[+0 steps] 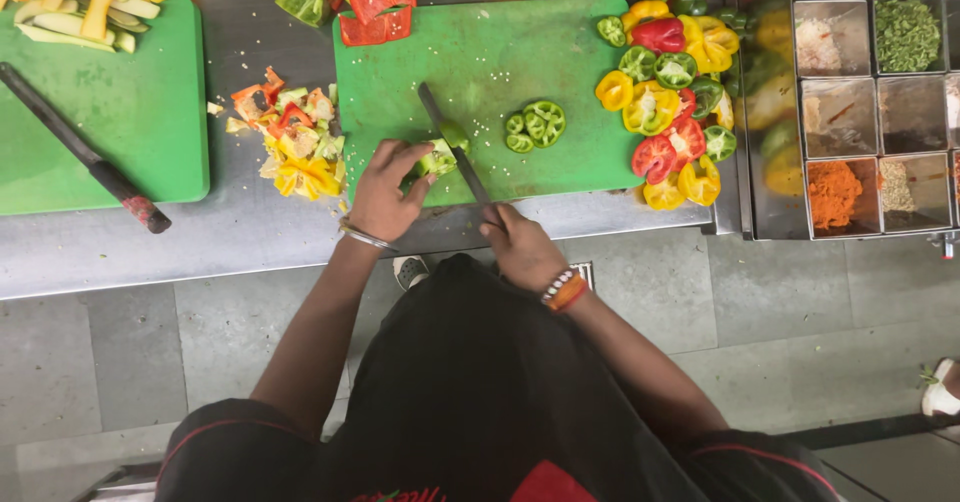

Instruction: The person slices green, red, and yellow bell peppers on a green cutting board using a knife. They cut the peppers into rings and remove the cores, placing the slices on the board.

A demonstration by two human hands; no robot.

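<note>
Left hand [383,194] pins a green pepper [438,154] with curled fingers at the near edge of the green cutting board [480,62]. Right hand [520,247] is wrapped round the knife [452,145] handle, blade on the pepper. Pepper likely light, hollow, slick-skinned (best held behind the cut).

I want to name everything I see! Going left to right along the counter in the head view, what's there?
Left board → scrap pile → left hand → knife → green rings → pepper rings pile → spice tins.
</note>
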